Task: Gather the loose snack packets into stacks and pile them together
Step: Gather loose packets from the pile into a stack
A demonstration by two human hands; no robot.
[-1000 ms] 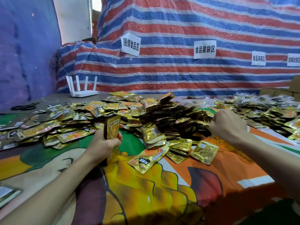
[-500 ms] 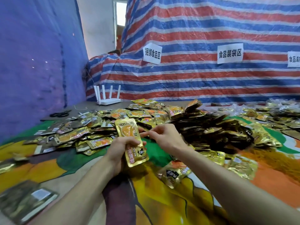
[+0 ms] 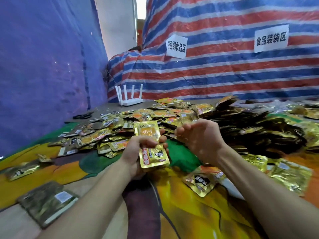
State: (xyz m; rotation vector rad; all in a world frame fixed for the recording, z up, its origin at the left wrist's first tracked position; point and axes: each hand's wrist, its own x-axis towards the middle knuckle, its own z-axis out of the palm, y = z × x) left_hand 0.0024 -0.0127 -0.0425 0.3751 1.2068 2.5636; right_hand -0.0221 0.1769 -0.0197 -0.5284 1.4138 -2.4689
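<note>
- Fingers point(image 3: 163, 137) of the left hand point(image 3: 136, 152) are clamped round a gold snack packet point(image 3: 152, 153). The thumb lies across its front and fingertips show at its right edge. Whether more packets sit behind it cannot be told.
- Just right of that packet, and apart from it, the right hand point(image 3: 200, 140) has loosely curled, blurred fingers with nothing visible between them.
- Both forearms come in from the bottom edge, which cuts them off.
- At the centre of the frame the held packet stands upright above the printed tablecloth point(image 3: 181, 213), in front of the heap of loose packets point(image 3: 172, 114).
- On the right the dark pile point(image 3: 259, 128) is in shadow, its packets hard to tell apart, and it runs off the right edge.
- At lower left a blurred stack point(image 3: 46, 202) lies near the frame's edge.
- Left of the white router point(image 3: 129, 99), a small dark object point(image 3: 82, 116) is too small to identify.
</note>
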